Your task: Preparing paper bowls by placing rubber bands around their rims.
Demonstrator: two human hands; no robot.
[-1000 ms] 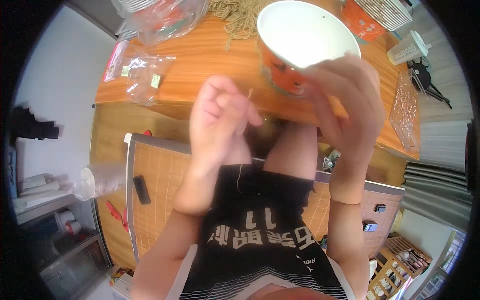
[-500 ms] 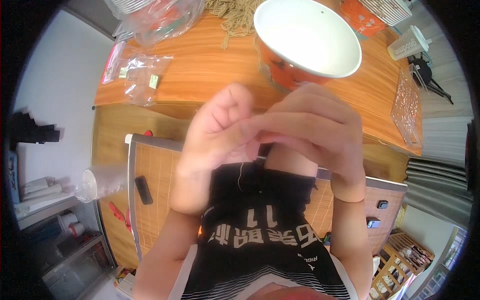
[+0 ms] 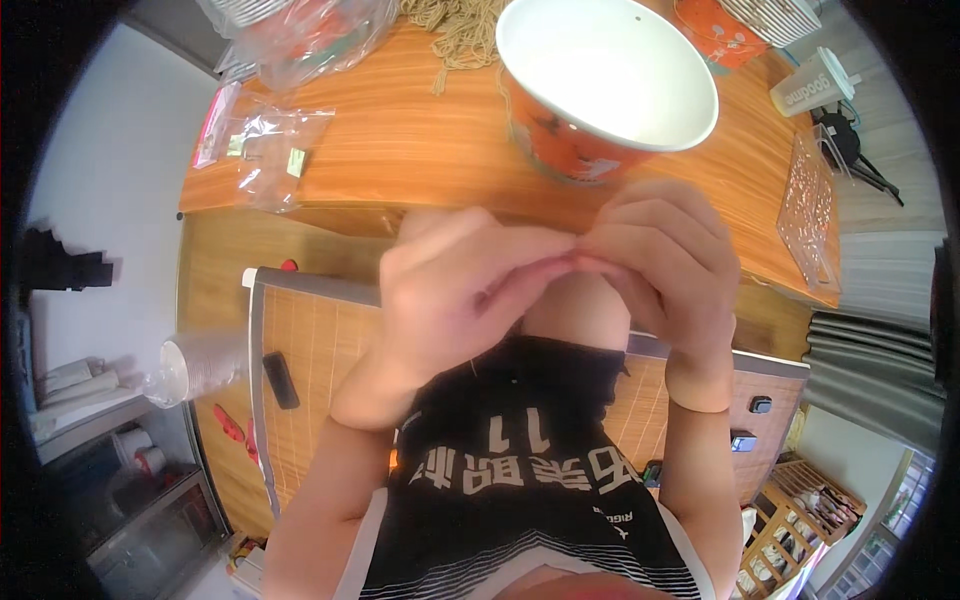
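In front of my lap both hands meet, fingertip to fingertip. My left hand (image 3: 455,285) is closed, thumb and index finger stretched into a pinch. My right hand (image 3: 665,260) pinches at the same spot, its other fingers curled. A faint end of thin string hangs below the left hand over my dark shorts; whatever lies between the fingertips is too small to make out. Just beyond my hands, a large paper bucket (image 3: 570,140), orange outside and white inside, stands at the table's near edge. A tan string runs down its left side.
Tangled tan string (image 3: 465,35) lies on the wooden table (image 3: 400,130), left of the bucket. Clear plastic bags (image 3: 270,150) sit farther left. Stacked orange buckets (image 3: 715,35), a drink cup (image 3: 815,82) and a clear speckled tray (image 3: 808,210) are on the right.
My left hand has turned over and reached right, its fingertips now meeting the right hand's. The right hand has shifted slightly right. The string that hung plainly below the left hand is now mostly hidden.
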